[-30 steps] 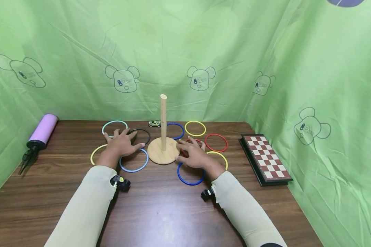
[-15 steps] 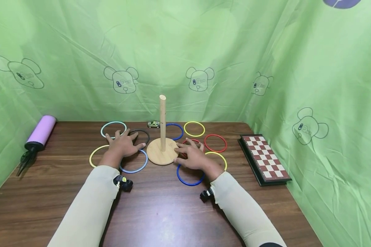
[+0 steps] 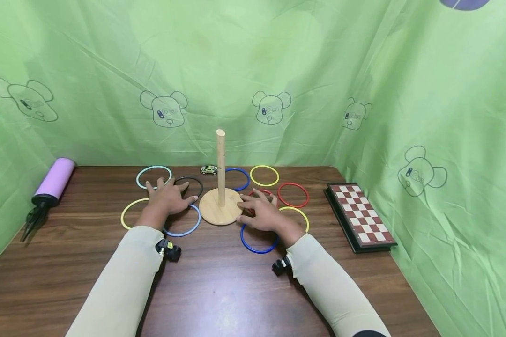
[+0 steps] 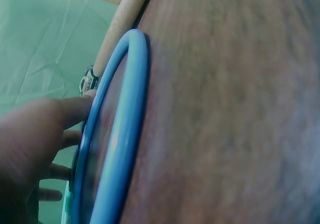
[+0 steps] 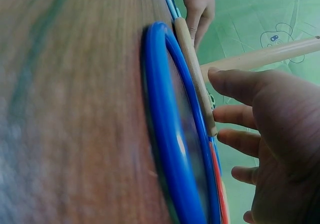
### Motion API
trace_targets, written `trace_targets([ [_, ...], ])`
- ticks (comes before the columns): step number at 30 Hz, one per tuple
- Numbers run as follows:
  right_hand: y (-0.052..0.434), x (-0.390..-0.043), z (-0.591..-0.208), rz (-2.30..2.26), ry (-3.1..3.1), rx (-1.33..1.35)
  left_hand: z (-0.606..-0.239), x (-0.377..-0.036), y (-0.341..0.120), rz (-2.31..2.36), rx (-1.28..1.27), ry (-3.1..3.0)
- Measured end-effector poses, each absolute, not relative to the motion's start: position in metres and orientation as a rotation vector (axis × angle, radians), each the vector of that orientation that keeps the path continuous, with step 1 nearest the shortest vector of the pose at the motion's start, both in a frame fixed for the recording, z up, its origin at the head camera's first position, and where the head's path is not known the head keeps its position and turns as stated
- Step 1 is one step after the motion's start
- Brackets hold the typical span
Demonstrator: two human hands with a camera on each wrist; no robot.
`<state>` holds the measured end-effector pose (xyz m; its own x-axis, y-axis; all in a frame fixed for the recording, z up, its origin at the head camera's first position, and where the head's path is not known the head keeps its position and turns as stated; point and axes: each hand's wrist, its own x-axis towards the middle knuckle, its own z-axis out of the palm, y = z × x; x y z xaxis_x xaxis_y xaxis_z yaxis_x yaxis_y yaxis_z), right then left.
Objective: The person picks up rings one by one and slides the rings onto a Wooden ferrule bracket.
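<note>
Two hands flat, holding nothing | left hand (image 3: 167, 200) on light-blue ring (image 3: 182, 220), right hand (image 3: 263, 213) on blue ring (image 3: 259, 238) | peg stand (image 3: 220, 206) between, desk (image 3: 219, 285) | step: pre-grasp; next likely needs pinching a rim.

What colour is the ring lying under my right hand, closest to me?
Dark blue: the ring under the right hand, clearest in the head view.

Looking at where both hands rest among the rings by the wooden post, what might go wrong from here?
1. The right hand lies flat over overlapping rings, the dark blue ring and a red ring; lifting one may drag the other.
2. The left hand sits beside the post's round base; a careless sweep could nudge the upright post.
3. The small toy car behind the post might get knocked.
</note>
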<state>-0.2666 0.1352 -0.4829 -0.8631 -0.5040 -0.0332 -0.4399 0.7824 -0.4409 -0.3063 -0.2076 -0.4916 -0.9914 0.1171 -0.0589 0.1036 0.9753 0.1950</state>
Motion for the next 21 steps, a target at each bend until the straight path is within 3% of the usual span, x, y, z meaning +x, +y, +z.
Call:
trace_targets([
  [9,0.136,-0.268,-0.481,-0.634,2.829,-0.771,-0.486,-0.310,-0.209,0.304,0.227,3.204],
  [21,0.136,-0.268,-0.483,-0.634,2.829,-0.755,-0.466,-0.288,-0.209,0.572,0.334,3.395],
])
